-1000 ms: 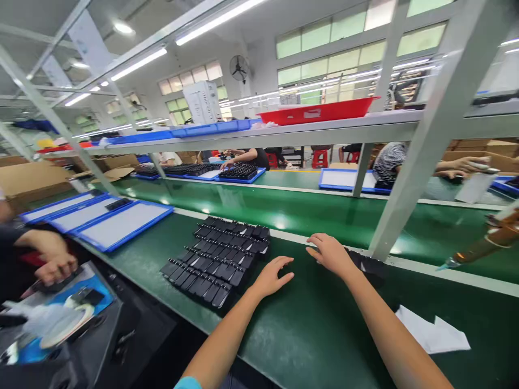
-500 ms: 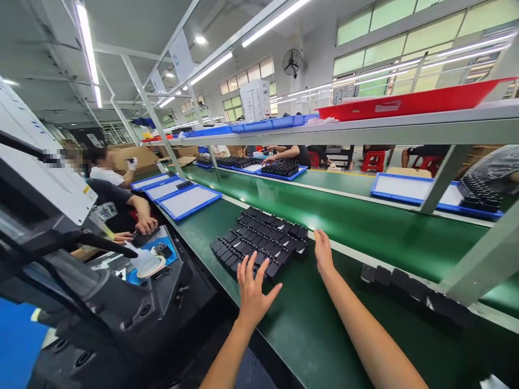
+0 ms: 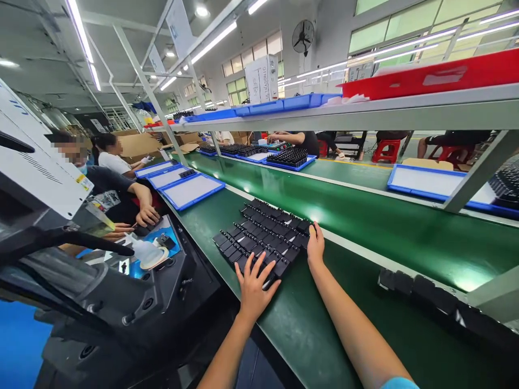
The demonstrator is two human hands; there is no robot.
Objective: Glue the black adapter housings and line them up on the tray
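Note:
A block of several rows of small black parts (image 3: 263,235) lies on the green belt table (image 3: 324,324) in front of me. My left hand (image 3: 252,286) rests flat with fingers spread on the near edge of the block. My right hand (image 3: 315,246) touches the block's right end, fingers stretched along the row. Neither hand grips anything.
A row of black parts (image 3: 421,292) lies to the right by a grey frame post. Blue trays (image 3: 190,190) sit further along on the left. A dark machine (image 3: 101,302) stands at my left. Other people work at the left and across the green conveyor (image 3: 385,227).
The view swung left. Both hands moved left and forward onto the block of black parts; the left hand now lies on its near edge, the right at its right end.

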